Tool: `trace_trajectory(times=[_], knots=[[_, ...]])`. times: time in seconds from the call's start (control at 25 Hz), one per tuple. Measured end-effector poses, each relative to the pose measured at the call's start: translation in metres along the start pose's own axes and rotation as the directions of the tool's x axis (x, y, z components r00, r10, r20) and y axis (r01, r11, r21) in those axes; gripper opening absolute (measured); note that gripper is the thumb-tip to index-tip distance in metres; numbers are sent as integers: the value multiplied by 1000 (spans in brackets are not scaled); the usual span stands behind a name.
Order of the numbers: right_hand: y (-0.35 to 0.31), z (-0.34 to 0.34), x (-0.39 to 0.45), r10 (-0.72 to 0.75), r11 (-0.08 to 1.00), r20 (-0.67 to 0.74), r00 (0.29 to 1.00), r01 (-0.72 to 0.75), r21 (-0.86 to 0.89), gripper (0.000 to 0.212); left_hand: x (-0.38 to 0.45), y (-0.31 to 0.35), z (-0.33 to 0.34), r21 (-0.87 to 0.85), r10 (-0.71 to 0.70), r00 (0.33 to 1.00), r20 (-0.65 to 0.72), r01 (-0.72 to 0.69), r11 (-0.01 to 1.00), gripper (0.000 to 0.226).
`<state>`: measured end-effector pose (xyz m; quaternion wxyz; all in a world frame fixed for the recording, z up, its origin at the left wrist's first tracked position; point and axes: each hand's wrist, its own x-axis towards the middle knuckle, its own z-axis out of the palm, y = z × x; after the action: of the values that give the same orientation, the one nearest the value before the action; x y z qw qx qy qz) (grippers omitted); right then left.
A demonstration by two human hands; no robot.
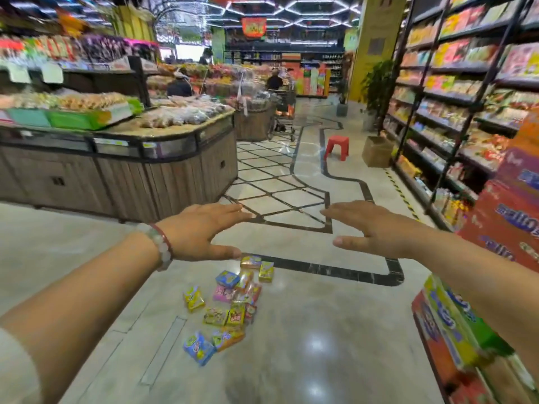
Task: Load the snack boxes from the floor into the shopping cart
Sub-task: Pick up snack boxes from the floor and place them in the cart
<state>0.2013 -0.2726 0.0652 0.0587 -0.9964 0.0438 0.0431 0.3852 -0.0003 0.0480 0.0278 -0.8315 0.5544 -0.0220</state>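
Several small snack boxes (230,304) in yellow, blue, pink and orange lie scattered on the shiny floor just below my hands. My left hand (201,231) is stretched out in front of me, fingers straight, palm down, holding nothing. My right hand (376,228) mirrors it, fingers straight and empty. Both hover in the air above the boxes, apart from them. A shopping cart (284,116) stands far down the aisle beside a person; none is near me.
A wooden produce island (122,170) fills the left. Snack shelves (455,112) line the right, with stacked cartons (501,223) at my right elbow. A red stool (337,147) and a cardboard box (376,151) stand in the aisle ahead.
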Motion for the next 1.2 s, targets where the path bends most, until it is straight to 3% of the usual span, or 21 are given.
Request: trace_trajectory(times=[0.32,0.48,0.6,0.76,0.88,1.08,1.2], knots=[[49,39,186,-122,993,80,989,121,16,73,91,-117,75,-92,-109,991,83,116,989,116],[78,89,302,-190,981,126,974,183,58,68,142,-167,151,-158,-197,972,128,216,964,114],[88,151,379,-187,976,160,969,166,139,63,173,-204,224,-208,-270,943,197,309,928,100],[84,255,472,-207,960,181,961,163,228,63,190,-253,339,-298,-333,914,230,392,870,109],[83,357,525,-117,948,177,977,57,313,56,200,-277,438,-363,-393,888,238,457,812,112],[98,572,575,7,886,249,969,-122,448,53,220,-286,636,-513,-547,779,307,619,594,97],[114,700,590,41,847,333,942,-209,489,61,220,-285,770,-520,-591,722,359,681,516,100]])
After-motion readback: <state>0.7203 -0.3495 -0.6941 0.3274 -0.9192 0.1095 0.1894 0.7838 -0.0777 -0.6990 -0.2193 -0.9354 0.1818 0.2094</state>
